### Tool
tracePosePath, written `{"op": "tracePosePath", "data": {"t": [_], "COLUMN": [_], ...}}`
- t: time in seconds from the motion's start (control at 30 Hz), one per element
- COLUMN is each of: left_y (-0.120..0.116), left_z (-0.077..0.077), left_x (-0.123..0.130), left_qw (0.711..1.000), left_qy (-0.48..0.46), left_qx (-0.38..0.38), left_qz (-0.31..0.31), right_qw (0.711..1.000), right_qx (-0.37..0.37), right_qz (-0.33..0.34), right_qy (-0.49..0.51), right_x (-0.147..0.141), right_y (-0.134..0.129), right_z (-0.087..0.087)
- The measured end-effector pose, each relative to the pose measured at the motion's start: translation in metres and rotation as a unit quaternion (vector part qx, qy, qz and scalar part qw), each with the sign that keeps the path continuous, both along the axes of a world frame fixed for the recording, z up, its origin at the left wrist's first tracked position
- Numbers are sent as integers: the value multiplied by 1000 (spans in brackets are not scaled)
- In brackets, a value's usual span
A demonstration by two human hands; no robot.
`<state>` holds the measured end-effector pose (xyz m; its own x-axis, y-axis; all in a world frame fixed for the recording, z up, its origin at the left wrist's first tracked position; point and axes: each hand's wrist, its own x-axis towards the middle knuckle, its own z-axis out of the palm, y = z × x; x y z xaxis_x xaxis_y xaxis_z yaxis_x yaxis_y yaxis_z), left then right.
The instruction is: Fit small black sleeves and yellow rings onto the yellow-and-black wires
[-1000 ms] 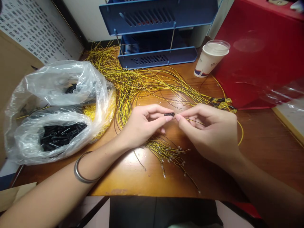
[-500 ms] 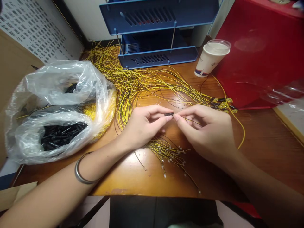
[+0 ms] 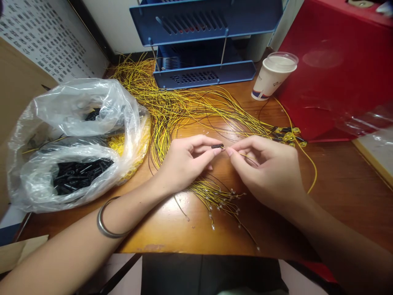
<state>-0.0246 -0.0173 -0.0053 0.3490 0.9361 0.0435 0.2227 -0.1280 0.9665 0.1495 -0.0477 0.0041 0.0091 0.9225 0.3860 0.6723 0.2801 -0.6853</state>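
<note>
My left hand (image 3: 187, 164) pinches a small black sleeve (image 3: 217, 146) between thumb and forefinger. Close beside it, the fingertips of my right hand (image 3: 264, 164) are closed on a thin yellow and black wire (image 3: 250, 157), which trails back under the palm. A short bit of the wire shows between the two hands, at the sleeve's right end; how far it reaches inside cannot be seen. Below the hands lies a bundle of wires with small clear tips (image 3: 219, 198). Wires with black sleeves and yellow caps (image 3: 287, 134) rest beyond my right hand.
At left stands a clear plastic bag (image 3: 76, 102) with black sleeves (image 3: 81, 174) and yellow caps (image 3: 138, 143). A heap of yellow and black wires (image 3: 172, 102) spreads toward a blue tray rack (image 3: 205, 73). A paper cup (image 3: 273, 78) stands near a red panel (image 3: 340, 69).
The black sleeve has turned slightly in my left fingers, and a small gap with wire showing has opened between my fingertips. Both hands have otherwise stayed in place.
</note>
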Motion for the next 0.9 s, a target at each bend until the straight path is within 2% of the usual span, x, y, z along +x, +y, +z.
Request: {"op": "tracePosePath", "data": {"t": [0.17, 0.3, 0.4, 0.57, 0.9], "left_y": [-2, -1, -1, -1, 1], "left_z": [-1, 0, 0, -1, 0], "left_x": [-1, -3, -3, -2, -4], "left_qw": [993, 986, 986, 993, 987], "left_qy": [81, 106, 105, 89, 109], "left_qx": [89, 128, 127, 82, 112], "left_qz": [-2, -7, -12, -10, -23], "right_qw": [998, 996, 995, 998, 997], "right_qx": [34, 51, 56, 5, -7], "right_qz": [23, 45, 55, 59, 57], "right_qy": [-37, -55, -63, -32, -46], "right_x": [0, 1, 2, 5, 6], "right_y": [0, 1, 2, 4, 5], "right_z": [1, -1, -1, 1, 1]}}
